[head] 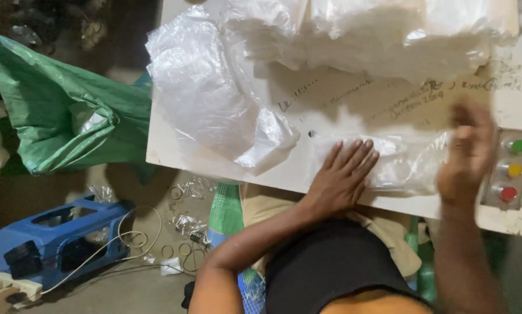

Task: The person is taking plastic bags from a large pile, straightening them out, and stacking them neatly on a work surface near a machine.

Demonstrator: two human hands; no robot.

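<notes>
Head view shows the left hand flat, fingers together, pressing the near-left end of a clear plastic bag on the white table — its long axis runs rightward to the blurred right hand, whose finger state I cannot tell.

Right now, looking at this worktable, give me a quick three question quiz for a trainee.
1. True or false: the left hand lies flat on the clear plastic bag.
2. Which button on the control panel is nearest the person: A green, B yellow, C red?
3. What colour is the woven sack beside the table?

Key: 1 true. 2 C. 3 green. The right hand is blurred.
</notes>
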